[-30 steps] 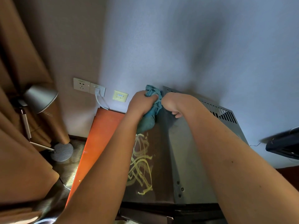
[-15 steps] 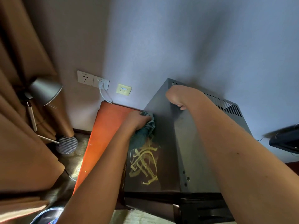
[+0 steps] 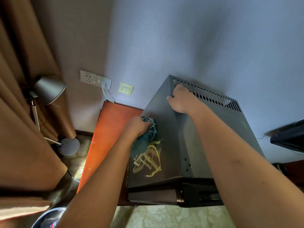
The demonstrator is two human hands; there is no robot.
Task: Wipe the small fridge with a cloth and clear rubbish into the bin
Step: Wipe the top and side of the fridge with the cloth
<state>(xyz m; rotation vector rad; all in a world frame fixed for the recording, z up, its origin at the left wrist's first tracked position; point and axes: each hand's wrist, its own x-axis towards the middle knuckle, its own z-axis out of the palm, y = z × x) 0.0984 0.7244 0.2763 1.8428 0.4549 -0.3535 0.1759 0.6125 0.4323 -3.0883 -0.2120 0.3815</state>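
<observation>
Two hands, one cloth, one fridge, one lamp, three wall plates.

Teal cloth against grey fridge

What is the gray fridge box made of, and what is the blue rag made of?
The fridge looks like painted sheet metal: flat gray panels, punched vent slots, small screws. The cloth in the left hand looks like soft woven fabric, since it bunches and folds.
</observation>
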